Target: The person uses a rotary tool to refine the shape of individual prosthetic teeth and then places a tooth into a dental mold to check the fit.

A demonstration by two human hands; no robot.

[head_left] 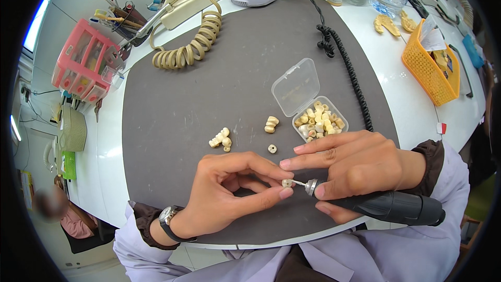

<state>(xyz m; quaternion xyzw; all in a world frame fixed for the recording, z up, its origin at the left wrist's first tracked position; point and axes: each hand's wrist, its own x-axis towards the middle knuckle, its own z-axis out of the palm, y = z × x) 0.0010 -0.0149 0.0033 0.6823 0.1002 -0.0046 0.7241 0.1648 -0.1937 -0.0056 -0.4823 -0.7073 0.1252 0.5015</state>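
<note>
Your tooth crown [286,183] is at lower centre of frame, just left of the right hand [360,169], in line with the bur [298,182]. Bur's long axis runs nearly level, dipping slightly rightward into the black handpiece [396,208]. Tip is at the crown; can't tell if it's touching.

Left hand [237,188] is the nearer one: thumb and index nearly closed, pinching the crown at the fingertips, other fingers curled loosely behind. Right hand is wrapped round the handpiece near its nose, upper fingers stretched left over the bur. Those fingertips sit right by your left index, so room is tight there.

Just above the hands, on the grey mat [172,99]: single loose crown [272,149], joined crown piece [271,124], small crown cluster [221,140] further left. Open clear box [295,87] full of crowns sits right by your right knuckles. Black coiled cord [352,78] drops from upper centre toward your right hand.
</note>
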